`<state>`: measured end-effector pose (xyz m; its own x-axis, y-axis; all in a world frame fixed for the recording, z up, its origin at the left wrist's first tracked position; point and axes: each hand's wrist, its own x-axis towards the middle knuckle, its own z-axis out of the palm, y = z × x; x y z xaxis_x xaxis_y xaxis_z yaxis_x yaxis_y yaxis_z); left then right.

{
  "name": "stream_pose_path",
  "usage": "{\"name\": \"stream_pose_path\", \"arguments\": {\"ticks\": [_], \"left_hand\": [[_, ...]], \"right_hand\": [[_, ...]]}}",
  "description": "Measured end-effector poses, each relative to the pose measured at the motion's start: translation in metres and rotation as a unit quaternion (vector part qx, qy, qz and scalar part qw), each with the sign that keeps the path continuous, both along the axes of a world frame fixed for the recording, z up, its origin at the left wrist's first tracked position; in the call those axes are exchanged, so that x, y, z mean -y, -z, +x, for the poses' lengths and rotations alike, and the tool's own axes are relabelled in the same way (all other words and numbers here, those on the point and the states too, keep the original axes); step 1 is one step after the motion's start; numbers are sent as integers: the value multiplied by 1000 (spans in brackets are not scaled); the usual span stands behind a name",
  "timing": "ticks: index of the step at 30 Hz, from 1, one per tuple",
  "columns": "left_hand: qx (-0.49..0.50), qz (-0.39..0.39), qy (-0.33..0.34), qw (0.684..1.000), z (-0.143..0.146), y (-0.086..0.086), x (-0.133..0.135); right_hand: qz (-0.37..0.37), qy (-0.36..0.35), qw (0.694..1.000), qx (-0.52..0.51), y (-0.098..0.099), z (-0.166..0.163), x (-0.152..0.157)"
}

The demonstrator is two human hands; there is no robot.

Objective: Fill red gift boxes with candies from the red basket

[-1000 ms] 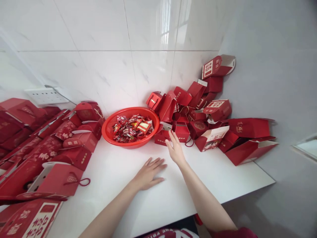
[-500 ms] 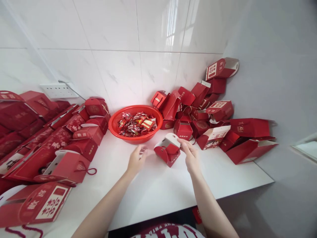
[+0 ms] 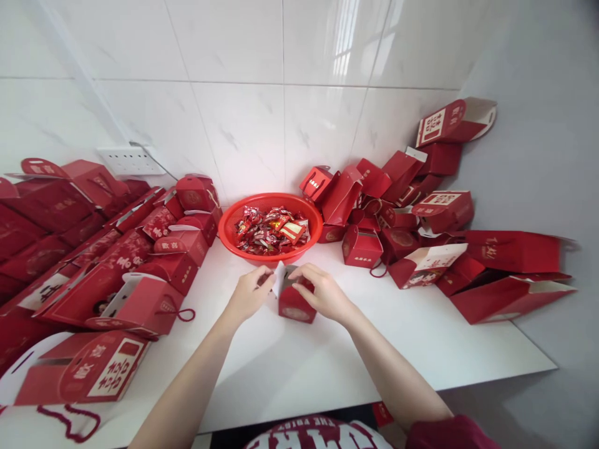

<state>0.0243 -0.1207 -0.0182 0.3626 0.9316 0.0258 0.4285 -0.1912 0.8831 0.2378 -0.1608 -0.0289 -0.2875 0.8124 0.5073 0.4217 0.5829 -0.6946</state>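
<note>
A small red gift box [image 3: 296,304] stands on the white table in front of me, with a round gold emblem on its front. My left hand [image 3: 249,292] is closed in a pinch at the white inner side of its raised left flap [image 3: 279,279]. From the other side, my right hand [image 3: 325,293] grips the top right of the box with thumb and fingers bent over it. The fingers partly cover the box's upper part. Just behind it sits a red plastic basket [image 3: 224,234] filled with wrapped candies [image 3: 271,232].
Rows of red gift boxes [image 3: 150,305] crowd the left side of the white table [image 3: 262,380]. More boxes lie heaped at the right, including a large one [image 3: 510,299] near the grey wall. A power strip [image 3: 131,161] rests against the tiled wall.
My left hand has gone from apart from the box to its flap. The box has been turned and moved slightly left, and my right hand has shifted onto its top. The view has shifted too.
</note>
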Motion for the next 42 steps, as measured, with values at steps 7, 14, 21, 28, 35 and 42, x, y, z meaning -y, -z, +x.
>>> {"name": "stream_pose_path", "arguments": {"ticks": [7, 14, 21, 28, 35, 42], "left_hand": [[107, -176, 19, 978, -28, 21, -9], [5, -201, 32, 979, -56, 25, -16], [-97, -39, -12, 994, -27, 37, -2], [-52, -49, -68, 995, -29, 45, -9], [6, -37, -96, 995, -29, 49, -10], [48, 4, -98, 994, -22, 51, -5]], "right_hand": [[-41, -43, 998, 32, 24, 9, -1], [19, -145, 989, 40, 35, -13, 4], [57, -141, 988, 35, 49, -34, 5], [23, -208, 977, -51, 29, -25, 16], [-11, -91, 996, -15, 17, -27, 19], [-27, -161, 986, -27, 19, -35, 22]]}}
